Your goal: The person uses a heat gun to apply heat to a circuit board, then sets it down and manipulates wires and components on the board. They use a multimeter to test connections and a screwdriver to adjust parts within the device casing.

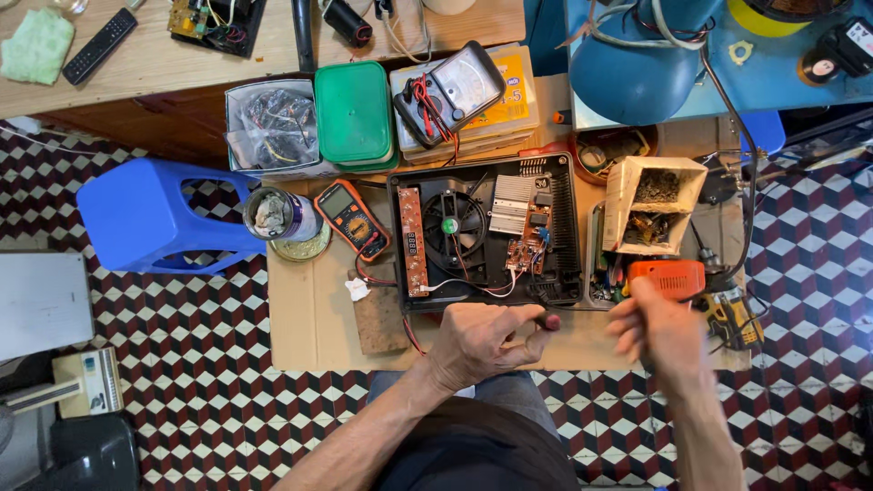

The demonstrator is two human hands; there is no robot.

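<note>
From the head view, much is half-seen. The right hand (pixel 662 329) is blurred, fingers curled narrow below an orange drill (pixel 670 276); whether it grips anything I cannot tell. The left hand (pixel 480 342) rests on the tabletop (pixel 309 327) with fingers loosely bent and pinches a small dark red-tipped object (pixel 550 321) between thumb and forefinger; what that object is stays unclear. It lies just in front of the near edge of the opened black appliance (pixel 486 232), whose fan, circuit boards and wires lie bare in the middle of the tabletop. The yellow tool (pixel 733 315) beside the right hand is partly hidden by that hand. A blue lamp shade (pixel 634 77) is cut off by the top edge of the picture and covers what lies under it. A cardboard box (pixel 653 203) of small parts stands right of the appliance; its contents are too small to tell.

The tabletop is covered in brown cardboard. On it an orange multimeter (pixel 354 218) lies left of the appliance, near a jar (pixel 278 215). Behind these sit a green lidded box (pixel 354 114) and an analogue meter (pixel 449 91). A blue plastic stool (pixel 159 214) stands on the floor (pixel 182 364) of red, black and white cube-pattern tiles.
</note>
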